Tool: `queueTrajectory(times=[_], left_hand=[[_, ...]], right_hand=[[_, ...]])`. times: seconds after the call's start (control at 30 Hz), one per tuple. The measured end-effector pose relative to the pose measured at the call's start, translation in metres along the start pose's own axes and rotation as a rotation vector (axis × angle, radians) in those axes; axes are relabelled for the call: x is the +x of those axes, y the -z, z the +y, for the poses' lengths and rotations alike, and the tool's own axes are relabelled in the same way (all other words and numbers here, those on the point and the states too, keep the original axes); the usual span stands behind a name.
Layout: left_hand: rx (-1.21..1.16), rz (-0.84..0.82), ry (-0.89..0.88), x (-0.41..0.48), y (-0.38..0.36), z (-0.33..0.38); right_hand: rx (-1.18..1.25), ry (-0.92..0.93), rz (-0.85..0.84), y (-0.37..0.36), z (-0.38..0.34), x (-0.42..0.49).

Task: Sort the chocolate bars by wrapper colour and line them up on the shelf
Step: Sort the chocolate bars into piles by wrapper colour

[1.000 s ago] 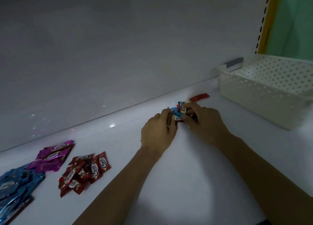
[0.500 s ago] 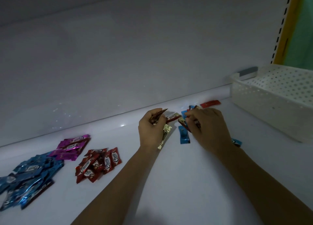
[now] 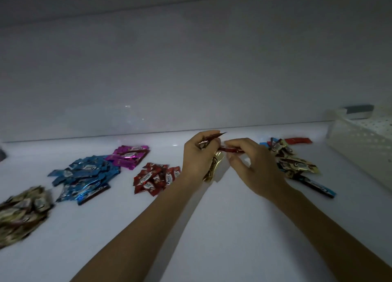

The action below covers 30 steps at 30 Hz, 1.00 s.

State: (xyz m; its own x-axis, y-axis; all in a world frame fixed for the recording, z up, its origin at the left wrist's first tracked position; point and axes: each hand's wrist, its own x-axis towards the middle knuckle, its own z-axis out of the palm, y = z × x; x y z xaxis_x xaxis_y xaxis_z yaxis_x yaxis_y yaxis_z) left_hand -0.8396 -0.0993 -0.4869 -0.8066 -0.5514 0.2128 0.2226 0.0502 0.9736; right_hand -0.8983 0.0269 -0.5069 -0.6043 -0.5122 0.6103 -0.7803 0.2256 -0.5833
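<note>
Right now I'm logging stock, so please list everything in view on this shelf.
gold foil-wrapped chocolate bars: one pile, gold, far left
blue foil-wrapped bars: one pile, blue, left
magenta foil-wrapped bars: small pile, magenta, by back wall
red foil-wrapped bars: one pile, red, left of the hands
unsorted mixed bars: one heap, mixed colours, right of the hands
perforated plastic basket: one, white, far right
left hand: grips a gold bar
right hand: pinches a red bar

Blue pile (image 3: pixel 82 175); blurred pile (image 3: pixel 21 213), perhaps gold.
</note>
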Motion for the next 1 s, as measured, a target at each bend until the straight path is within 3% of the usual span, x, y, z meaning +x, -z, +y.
queueTrajectory(times=[0.17,0.47,0.77,1.0], left_hand=[[-0.101,0.174,-0.037,-0.009,0.063,0.023],[-0.049,0.605,-0.107,-0.043,0.200,0.026],[0.034,0.771,-0.128,-0.064,0.266,0.002],[-0.036,0.798,-0.203,-0.082,0.284,0.003]], right_hand=[[0.258,-0.089,-0.155,-0.049,-0.063,0.013],[0.673,-0.274,-0.400,-0.173,-0.162,0.015],[0.899,-0.587,-0.256,-0.214,-0.199,0.007],[0.849,-0.718,-0.244,-0.230,-0.199,0.037]])
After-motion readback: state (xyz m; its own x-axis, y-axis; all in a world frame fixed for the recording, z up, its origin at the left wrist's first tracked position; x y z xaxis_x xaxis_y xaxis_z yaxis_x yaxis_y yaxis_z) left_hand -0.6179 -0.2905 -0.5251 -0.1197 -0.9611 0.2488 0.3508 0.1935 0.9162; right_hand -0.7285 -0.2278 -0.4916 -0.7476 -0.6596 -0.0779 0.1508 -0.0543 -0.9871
